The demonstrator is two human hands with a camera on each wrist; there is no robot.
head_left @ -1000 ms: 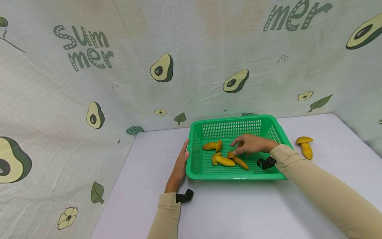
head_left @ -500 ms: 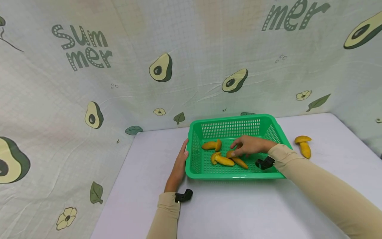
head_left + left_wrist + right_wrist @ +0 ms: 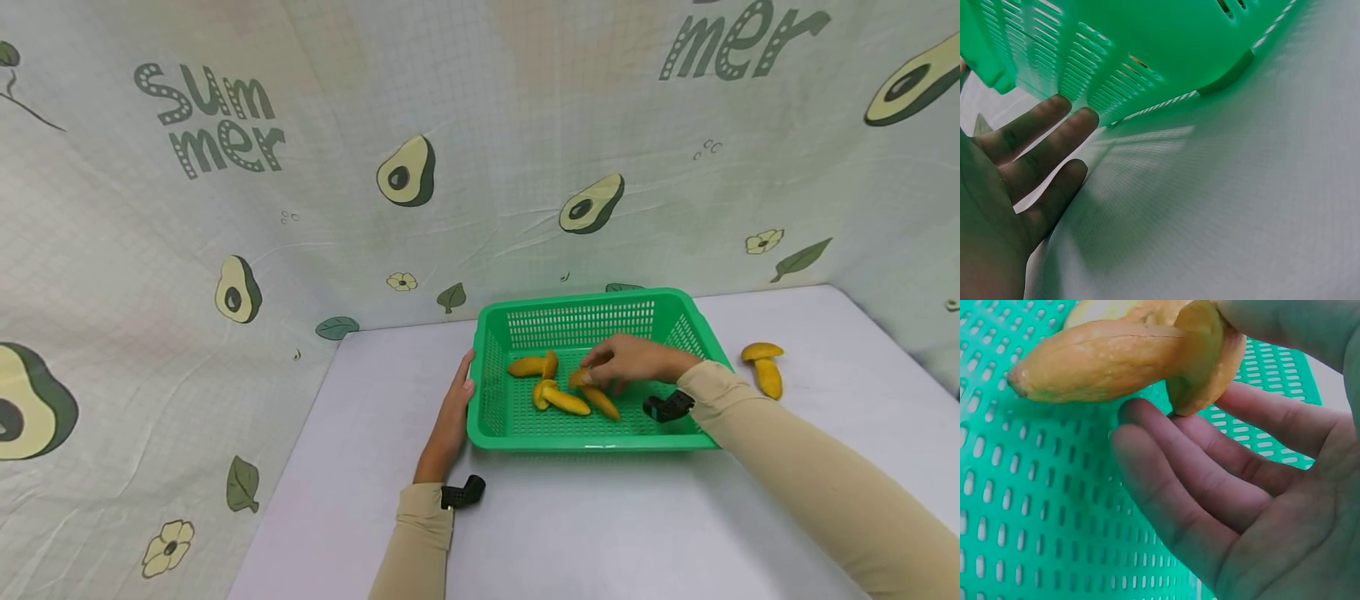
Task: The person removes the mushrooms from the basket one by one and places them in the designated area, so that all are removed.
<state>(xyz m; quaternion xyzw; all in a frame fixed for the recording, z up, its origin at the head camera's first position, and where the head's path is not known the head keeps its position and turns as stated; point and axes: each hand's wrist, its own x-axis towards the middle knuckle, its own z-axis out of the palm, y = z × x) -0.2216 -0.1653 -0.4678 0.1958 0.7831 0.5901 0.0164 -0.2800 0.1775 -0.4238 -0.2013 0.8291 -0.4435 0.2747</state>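
A green plastic basket (image 3: 525, 444) with slotted walls stands on the table. Inside it, my right hand (image 3: 637, 360) pinches a yellow-brown mushroom (image 3: 602, 404) by its cap. In the right wrist view the thumb and a finger meet at the cap of this mushroom (image 3: 1104, 362), its stem pointing away over the basket floor. A second mushroom (image 3: 564, 402) lies just left of it, and a third mushroom (image 3: 528, 366) lies behind, near the left wall. Along the outside of the basket's left wall rests my left hand (image 3: 452, 417); its straight fingers (image 3: 1047, 153) spread beside the slots.
Another mushroom (image 3: 767, 371) lies on the white-covered table (image 3: 585, 533), right of the basket. Close behind the table hangs a cloth (image 3: 487, 150) printed with avocados and leaves. It also runs along the left side.
The mushroom in my right hand has shifted slightly back, and its cap sits more between the fingers. My left hand stays at the basket wall.
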